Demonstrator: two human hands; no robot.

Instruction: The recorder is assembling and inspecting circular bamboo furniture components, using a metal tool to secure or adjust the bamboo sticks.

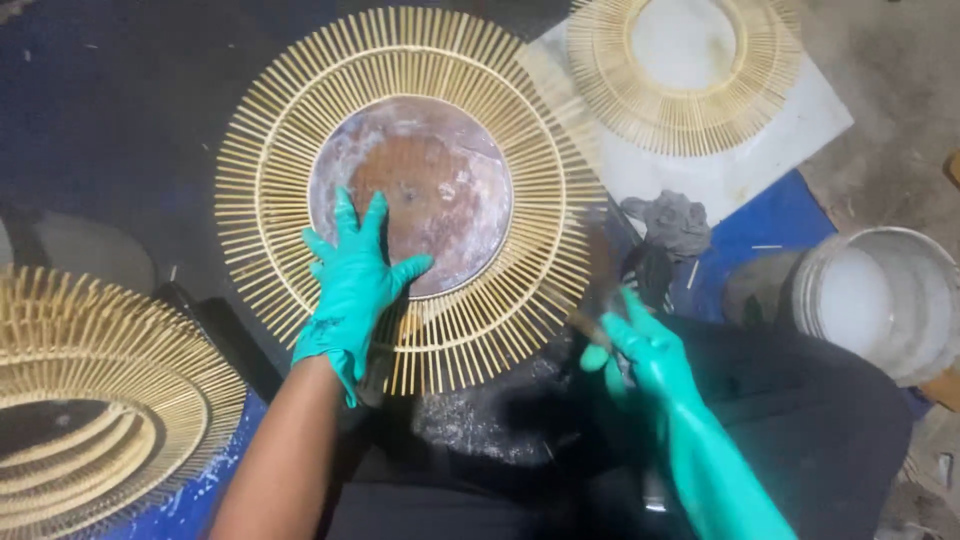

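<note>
Left hand (352, 285), in a teal glove, lies flat with fingers spread on the round stick frame (410, 195), over the edge of its brown centre disc (425, 195); the frame sits on the person's lap. Right hand (645, 350), gloved too, is clamped on a blurred brush (600, 285) at the frame's right rim. White bucket (880, 300) stands right, stacked frames (90, 400) left.

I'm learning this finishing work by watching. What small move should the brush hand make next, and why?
Probably sweep the brush inward over the sunburst frame's lower-right sticks. The right hand holds it at that edge, blurred, while the left hand lies flat on the round centre disc.
</note>
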